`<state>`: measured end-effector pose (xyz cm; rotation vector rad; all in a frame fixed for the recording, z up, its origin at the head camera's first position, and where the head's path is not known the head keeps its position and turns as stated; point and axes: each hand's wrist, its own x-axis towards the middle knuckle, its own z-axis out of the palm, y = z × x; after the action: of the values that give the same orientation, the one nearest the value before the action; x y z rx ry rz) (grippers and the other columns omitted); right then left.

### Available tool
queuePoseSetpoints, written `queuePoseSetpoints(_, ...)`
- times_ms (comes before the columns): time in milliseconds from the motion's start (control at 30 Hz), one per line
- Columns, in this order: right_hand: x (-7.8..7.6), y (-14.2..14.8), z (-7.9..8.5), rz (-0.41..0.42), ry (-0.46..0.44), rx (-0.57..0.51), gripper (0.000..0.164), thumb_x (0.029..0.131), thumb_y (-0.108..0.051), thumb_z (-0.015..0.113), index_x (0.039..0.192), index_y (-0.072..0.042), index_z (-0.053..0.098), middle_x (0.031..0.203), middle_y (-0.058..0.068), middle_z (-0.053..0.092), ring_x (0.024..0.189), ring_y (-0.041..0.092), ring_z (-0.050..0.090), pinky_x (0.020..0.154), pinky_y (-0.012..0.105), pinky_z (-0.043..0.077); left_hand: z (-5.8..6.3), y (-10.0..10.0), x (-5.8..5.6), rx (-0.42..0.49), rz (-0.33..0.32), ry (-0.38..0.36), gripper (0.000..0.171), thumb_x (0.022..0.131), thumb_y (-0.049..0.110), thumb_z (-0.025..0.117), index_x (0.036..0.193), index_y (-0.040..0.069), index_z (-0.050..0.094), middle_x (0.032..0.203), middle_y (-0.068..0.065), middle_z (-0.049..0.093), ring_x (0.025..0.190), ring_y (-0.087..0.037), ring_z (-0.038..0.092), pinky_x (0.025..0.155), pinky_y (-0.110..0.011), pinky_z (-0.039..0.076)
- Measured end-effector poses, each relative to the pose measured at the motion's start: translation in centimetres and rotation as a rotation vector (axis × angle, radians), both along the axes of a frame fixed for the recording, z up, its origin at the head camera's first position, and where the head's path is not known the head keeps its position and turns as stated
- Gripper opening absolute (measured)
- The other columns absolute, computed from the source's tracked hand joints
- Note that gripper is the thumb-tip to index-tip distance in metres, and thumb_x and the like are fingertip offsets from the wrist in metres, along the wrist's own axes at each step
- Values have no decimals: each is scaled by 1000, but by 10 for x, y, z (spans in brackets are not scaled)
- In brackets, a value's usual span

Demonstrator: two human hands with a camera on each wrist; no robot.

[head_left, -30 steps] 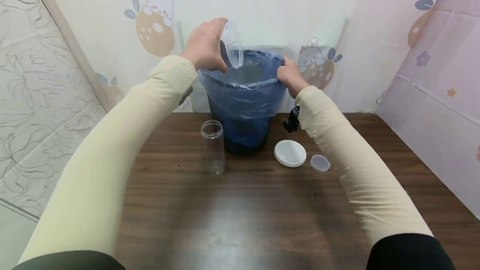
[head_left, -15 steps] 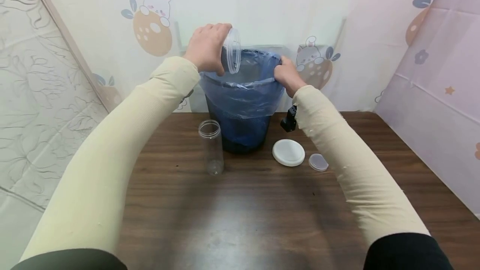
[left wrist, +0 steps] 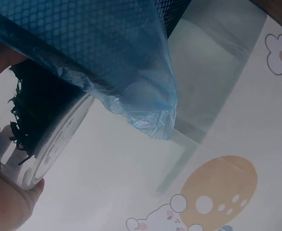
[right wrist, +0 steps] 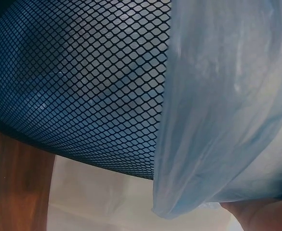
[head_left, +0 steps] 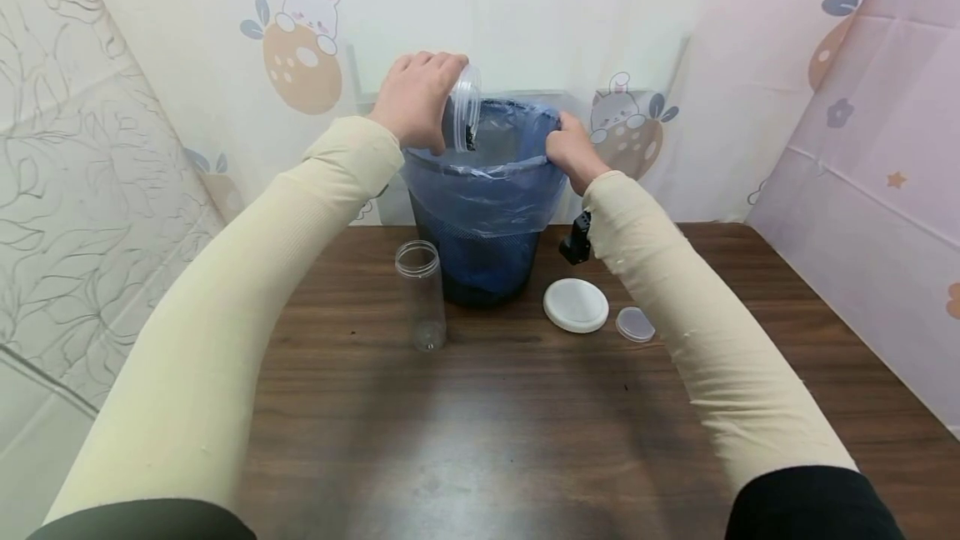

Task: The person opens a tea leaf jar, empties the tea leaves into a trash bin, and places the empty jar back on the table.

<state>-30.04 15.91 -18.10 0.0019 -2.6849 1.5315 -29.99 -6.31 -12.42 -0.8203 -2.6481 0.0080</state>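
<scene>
My left hand [head_left: 420, 102] grips a clear plastic jar [head_left: 467, 98] tipped on its side, its mouth facing right over the left part of the bin's opening. Dark, dry, leaf-like shreds [left wrist: 42, 108] fill part of the jar and gather at its lower side in the left wrist view. Below stands a black mesh trash bin [head_left: 480, 269], lined with a blue plastic bag [head_left: 487, 202] folded over the rim. With curled fingers, my right hand [head_left: 576, 152] holds the bin's right rim through the bag. The bottom inside the bin is hidden from the head view.
In front of the bin's left side stands a tall clear jar [head_left: 422, 298] without a lid. A white round lid [head_left: 576, 305] and a smaller translucent lid [head_left: 635, 324] lie to the right on the wooden table [head_left: 480, 432]. A patterned curtain [head_left: 510, 15] hangs behind.
My left hand has lowered slightly and tipped the jar further toward the bin; dark shreds now show at its mouth. The right hand keeps its hold on the rim.
</scene>
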Motion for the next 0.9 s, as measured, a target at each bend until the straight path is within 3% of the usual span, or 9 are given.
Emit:
queuePoseSetpoints(533,4,-3,0,3,-31,7,63,93,-2,16,153,-10,-4,159,5,-4,143,19,-2,113,33,12,-6,-3,-1,-27,-54,53,106,56,15,83,146,4,28,145,-14,39,133,-33,32,110,-44,19)
queuePoseSetpoints(900,4,-5,-2,0,-12,24,61,94,-4,16,153,-9,2,159,6,4,143,19,5,113,34,15,-6,-5,-1,-71,-45,53,108,57,17,84,148,3,26,147,-15,37,134,-34,31,111,-44,17)
